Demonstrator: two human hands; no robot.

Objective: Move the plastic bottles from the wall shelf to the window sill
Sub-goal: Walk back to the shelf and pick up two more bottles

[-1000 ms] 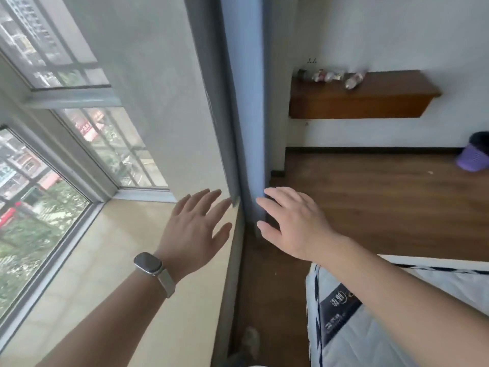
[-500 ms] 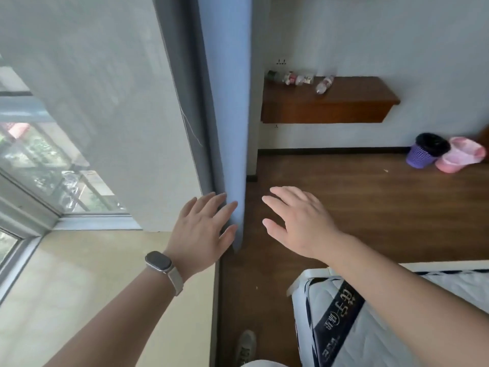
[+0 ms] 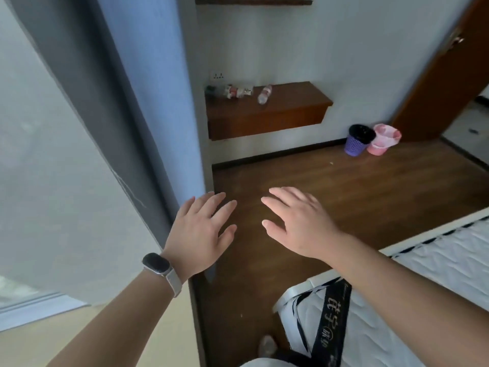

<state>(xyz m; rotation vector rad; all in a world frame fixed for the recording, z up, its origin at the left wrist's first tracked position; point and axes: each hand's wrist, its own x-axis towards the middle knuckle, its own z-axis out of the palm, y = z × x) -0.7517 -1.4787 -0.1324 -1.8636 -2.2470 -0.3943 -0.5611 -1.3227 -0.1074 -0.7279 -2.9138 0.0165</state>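
Both hands out front, palms down, fingers spread, holding nothing: left hand (image 3: 201, 229) with a watch (image 3: 156, 263) at the wrist, right hand (image 3: 299, 223) just beside it, apart. Plastic bottles (image 3: 239, 91) lying on the wall shelf (image 3: 285, 112) far ahead, one bottle (image 3: 264, 94) a little apart from the rest. Window sill (image 3: 92, 335) at lower left. Mattress (image 3: 383, 313) at lower right. Purple bin (image 3: 357, 141) touching pink basin (image 3: 383, 140).

I see a brown wooden wall shelf (image 3: 288, 102) carrying the plastic bottles: a cluster (image 3: 232, 91) lying against the wall at its left end (perhaps three, too blurred to count) and one clear bottle (image 3: 265, 94) on its side just beside them. The cream window sill (image 3: 79, 337) below the curtain is bare.
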